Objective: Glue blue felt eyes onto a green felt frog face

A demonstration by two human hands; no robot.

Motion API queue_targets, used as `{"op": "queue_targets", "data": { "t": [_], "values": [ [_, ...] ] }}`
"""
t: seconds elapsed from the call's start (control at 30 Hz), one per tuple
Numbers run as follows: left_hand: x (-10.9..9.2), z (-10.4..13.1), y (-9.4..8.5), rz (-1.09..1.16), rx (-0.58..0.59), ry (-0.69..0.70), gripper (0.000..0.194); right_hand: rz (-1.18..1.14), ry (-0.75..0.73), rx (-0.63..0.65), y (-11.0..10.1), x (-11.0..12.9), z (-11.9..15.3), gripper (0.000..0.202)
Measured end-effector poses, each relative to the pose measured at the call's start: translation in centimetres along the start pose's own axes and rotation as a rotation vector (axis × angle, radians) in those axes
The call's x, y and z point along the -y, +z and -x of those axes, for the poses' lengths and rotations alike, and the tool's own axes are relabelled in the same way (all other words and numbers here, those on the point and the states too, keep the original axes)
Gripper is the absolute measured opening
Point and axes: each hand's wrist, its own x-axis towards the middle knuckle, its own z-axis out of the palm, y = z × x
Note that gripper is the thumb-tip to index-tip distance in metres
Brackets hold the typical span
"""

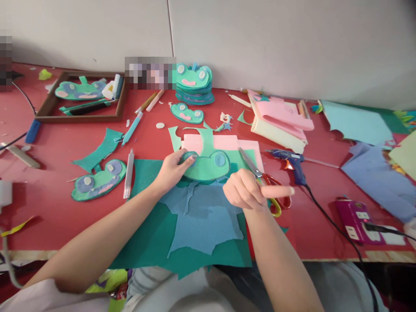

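My left hand point(173, 171) pinches the left end of a green felt frog face point(204, 167), thumb on top beside one of its blue eye patches. To the right of it, my right hand point(245, 190) is curled into a fist. A slim peach-coloured shape juts right from it; whether this is a finger or a held stick I cannot tell. Beneath lie jagged blue felt point(208, 223) and a dark green felt sheet point(146, 242). Scissors point(251, 162) with red and yellow handles lie by my right hand.
A glue gun point(289, 162) lies to the right, its cord running near a purple power strip point(354, 221). At the back is a stack of frog faces point(195, 86). A brown wooden tray point(48, 108) stands at the left, with a finished frog point(99, 180) nearer me.
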Motion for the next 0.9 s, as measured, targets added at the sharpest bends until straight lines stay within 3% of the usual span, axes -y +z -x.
{"op": "queue_targets", "data": {
  "t": [0.2,0.3,0.53,0.7,0.9],
  "values": [
    [0.1,-0.1,0.0,0.002,-0.009,0.016,0.032,0.034,-0.024,-0.763,1.2,0.4,-1.0,0.068],
    [0.1,-0.1,0.0,0.022,-0.01,0.003,0.032,0.065,-0.035,-0.99,1.5,1.2,-2.0,0.06],
    [0.1,0.0,0.0,0.097,-0.005,-0.013,0.032,0.345,-0.017,-1.208,1.8,1.6,-3.4,0.037],
    [0.3,0.0,0.0,0.077,-0.008,-0.007,0.032,0.626,-0.092,-1.279,1.4,1.0,-3.4,0.037],
    [0.3,-0.1,0.0,0.09,-0.003,-0.007,0.032,0.621,-0.115,-1.315,1.1,1.0,-3.4,0.042]
  ]
}}
